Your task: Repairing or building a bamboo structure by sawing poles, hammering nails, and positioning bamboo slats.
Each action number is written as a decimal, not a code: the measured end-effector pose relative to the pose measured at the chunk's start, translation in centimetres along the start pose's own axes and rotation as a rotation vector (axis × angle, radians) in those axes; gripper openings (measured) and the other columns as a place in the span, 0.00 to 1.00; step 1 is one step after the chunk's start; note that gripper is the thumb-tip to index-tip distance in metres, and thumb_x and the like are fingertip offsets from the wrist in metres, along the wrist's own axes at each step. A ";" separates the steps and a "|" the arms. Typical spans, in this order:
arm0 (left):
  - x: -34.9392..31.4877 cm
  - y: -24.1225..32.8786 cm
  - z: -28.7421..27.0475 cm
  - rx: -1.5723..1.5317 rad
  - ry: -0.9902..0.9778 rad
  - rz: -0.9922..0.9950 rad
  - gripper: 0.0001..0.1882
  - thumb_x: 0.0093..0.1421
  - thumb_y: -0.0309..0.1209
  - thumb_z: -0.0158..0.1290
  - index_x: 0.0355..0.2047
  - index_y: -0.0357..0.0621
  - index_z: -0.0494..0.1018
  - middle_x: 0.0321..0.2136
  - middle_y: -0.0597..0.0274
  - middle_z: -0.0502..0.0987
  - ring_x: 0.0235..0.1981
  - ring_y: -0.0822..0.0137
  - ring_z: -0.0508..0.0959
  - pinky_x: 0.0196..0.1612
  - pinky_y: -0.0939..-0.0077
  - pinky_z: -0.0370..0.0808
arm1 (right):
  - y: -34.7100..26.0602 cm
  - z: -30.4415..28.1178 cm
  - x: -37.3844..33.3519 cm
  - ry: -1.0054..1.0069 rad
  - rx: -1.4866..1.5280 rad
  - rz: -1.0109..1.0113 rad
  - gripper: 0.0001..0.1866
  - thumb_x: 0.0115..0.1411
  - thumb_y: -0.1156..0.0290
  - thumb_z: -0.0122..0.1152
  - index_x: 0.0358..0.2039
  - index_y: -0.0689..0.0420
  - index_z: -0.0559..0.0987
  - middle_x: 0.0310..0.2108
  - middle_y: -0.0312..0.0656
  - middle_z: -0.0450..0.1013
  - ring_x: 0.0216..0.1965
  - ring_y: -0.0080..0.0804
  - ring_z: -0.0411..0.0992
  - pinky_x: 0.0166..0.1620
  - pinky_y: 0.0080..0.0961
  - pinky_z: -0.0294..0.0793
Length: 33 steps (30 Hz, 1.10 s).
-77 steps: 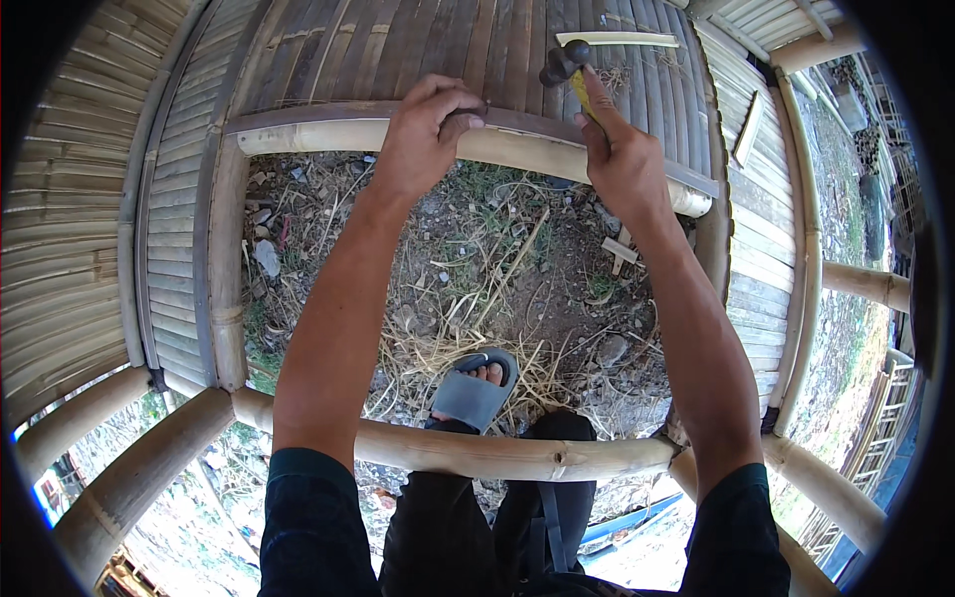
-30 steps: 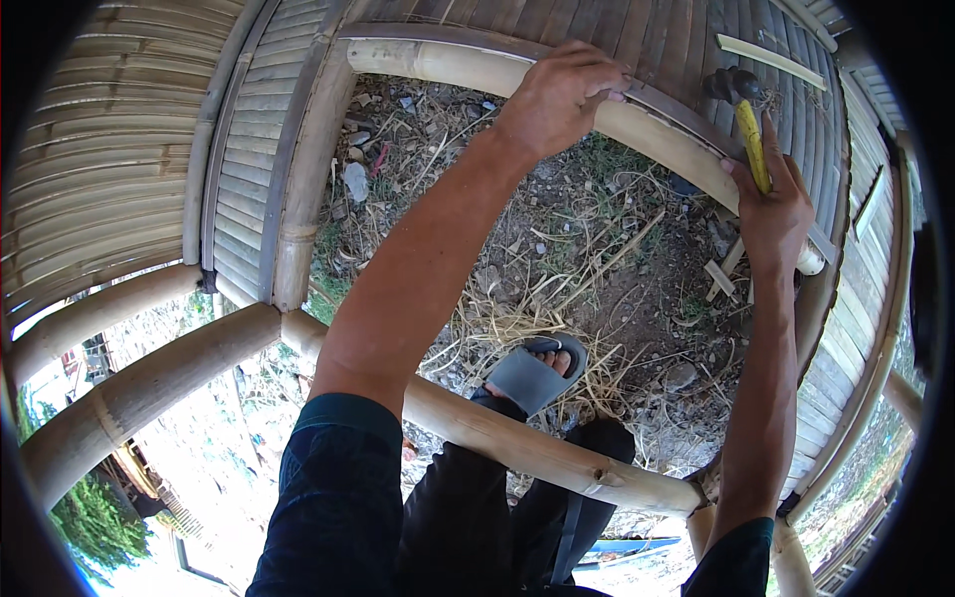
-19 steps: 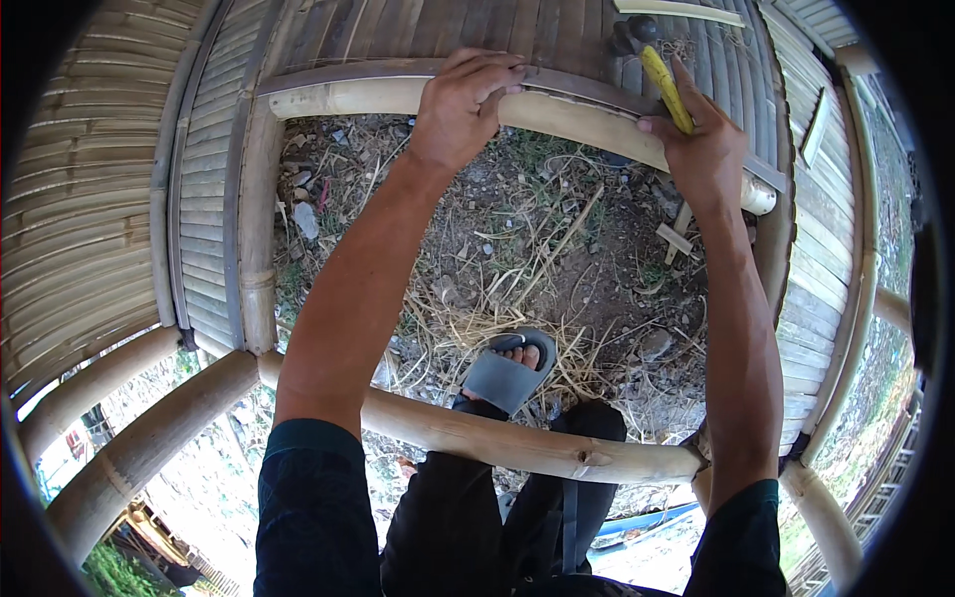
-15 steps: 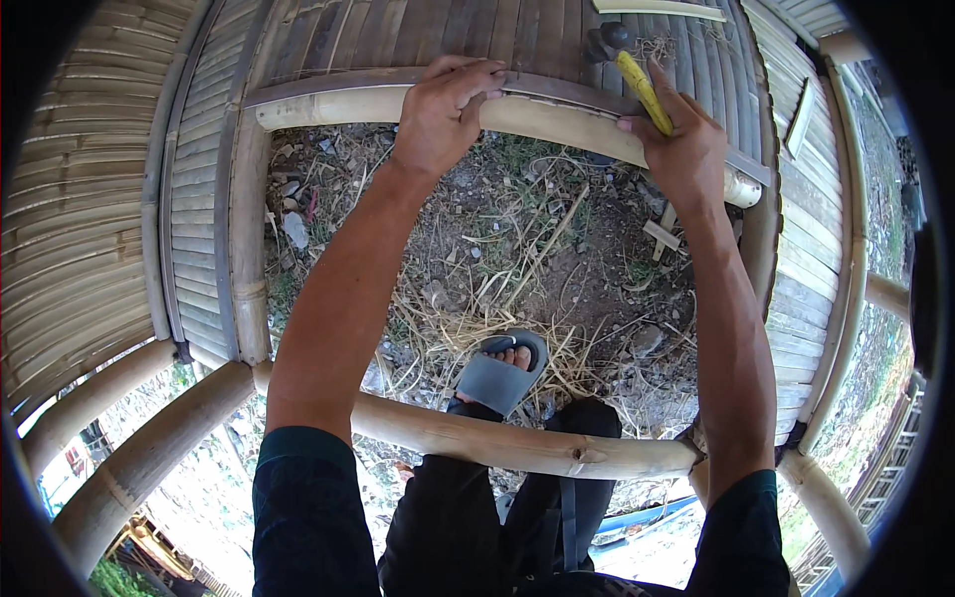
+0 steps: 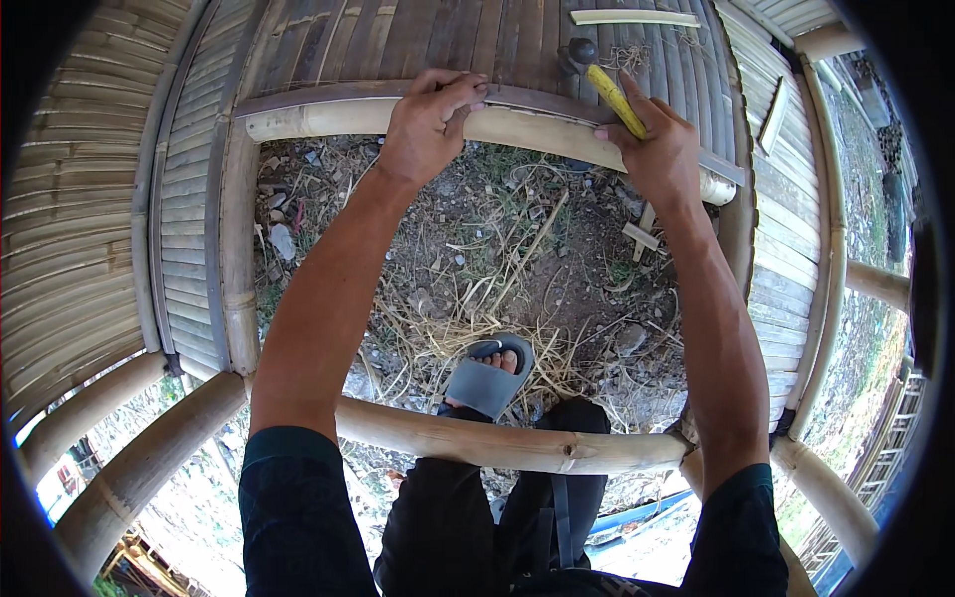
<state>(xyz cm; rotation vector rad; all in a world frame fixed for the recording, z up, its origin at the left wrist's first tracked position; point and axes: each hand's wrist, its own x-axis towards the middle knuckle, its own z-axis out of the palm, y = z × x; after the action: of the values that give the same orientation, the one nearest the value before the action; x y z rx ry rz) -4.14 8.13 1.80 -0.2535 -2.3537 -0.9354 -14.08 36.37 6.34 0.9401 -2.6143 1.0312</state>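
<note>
A thin dark wooden strip [image 5: 542,102] lies along the front edge of a slatted bamboo platform [image 5: 448,35], above a pale bamboo pole [image 5: 537,131]. My left hand [image 5: 423,124] is closed over the strip left of its middle, fingers curled together on it; whether a small piece sits between the fingertips is hidden. In my right hand [image 5: 662,149] is a hammer [image 5: 615,99] with a yellow handle and a dark head. The hammer head rests over the slats, and my right thumb touches the strip's edge.
A split bamboo piece [image 5: 635,18] and some shavings [image 5: 629,60] lie on the platform. A bamboo crossbar [image 5: 468,438] runs in front of my legs. Below, my sandalled foot [image 5: 487,376] is on straw-strewn ground. Slatted bamboo sides [image 5: 786,269] stand left and right.
The whole view has shifted slightly, so the scene sits a little farther left. Both hands keep about the same hold on the strip and the hammer.
</note>
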 end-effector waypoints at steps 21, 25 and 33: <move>-0.2 0.0 -0.1 -0.085 -0.002 -0.095 0.11 0.62 0.12 0.58 0.38 0.41 0.81 0.46 0.54 0.85 0.52 0.56 0.86 0.56 0.67 0.86 | -7.9 -0.8 -0.7 0.031 0.073 -0.128 0.28 0.73 0.71 0.63 0.73 0.47 0.72 0.21 0.45 0.77 0.21 0.18 0.68 0.27 0.30 0.72; 0.1 -0.1 0.0 -0.065 0.004 -0.059 0.11 0.62 0.12 0.58 0.38 0.42 0.82 0.46 0.55 0.86 0.52 0.56 0.86 0.56 0.67 0.86 | -9.5 -0.4 -1.0 0.112 0.055 -0.122 0.29 0.72 0.73 0.64 0.73 0.45 0.72 0.21 0.47 0.76 0.21 0.19 0.70 0.27 0.32 0.73; -0.4 -0.4 -0.1 -0.089 0.000 -0.129 0.11 0.62 0.13 0.58 0.38 0.42 0.83 0.45 0.55 0.86 0.55 0.57 0.84 0.56 0.67 0.85 | -10.6 -1.4 -0.9 0.162 -0.020 -0.181 0.36 0.66 0.80 0.66 0.73 0.44 0.71 0.25 0.49 0.79 0.22 0.46 0.77 0.28 0.41 0.75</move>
<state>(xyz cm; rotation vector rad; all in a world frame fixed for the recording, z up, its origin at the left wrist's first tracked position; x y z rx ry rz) -3.88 7.75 1.36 -0.1377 -2.3541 -1.1036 -6.88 31.79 12.87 1.0206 -2.3560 0.9892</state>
